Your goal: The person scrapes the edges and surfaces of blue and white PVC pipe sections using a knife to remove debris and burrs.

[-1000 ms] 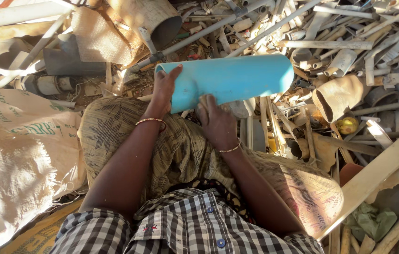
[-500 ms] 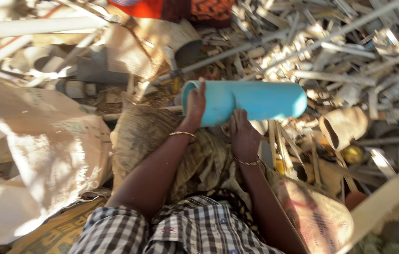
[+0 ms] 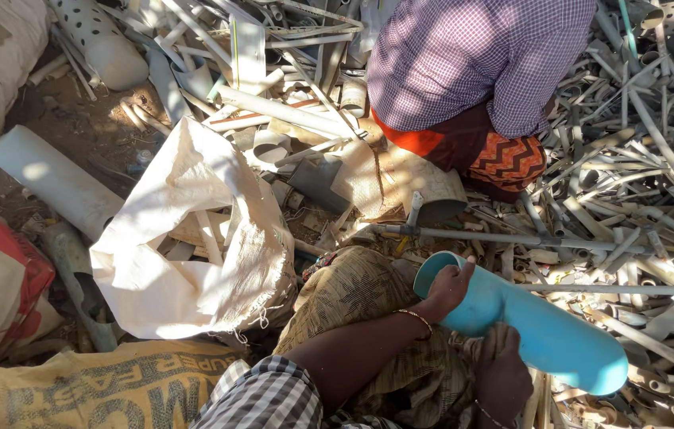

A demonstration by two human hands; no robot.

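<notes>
Evidently the left hand (image 3: 450,287) is gripping the rim of the stiff, seemingly light blue pipe (image 3: 540,327), fingers curled, while the right hand (image 3: 502,365) is cradling its smooth body.

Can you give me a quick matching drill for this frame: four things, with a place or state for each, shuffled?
Things:
1. blue pipe
2. white sack
3. grey pipe
4. co-worker

Place or state:
A. crouched at top, checked shirt
B. lying on the ground at left
C. gripped by left hand at its open end, right hand under it
D. open-mouthed, scrap pieces inside

Pairs: 1-C, 2-D, 3-B, 4-A
</notes>
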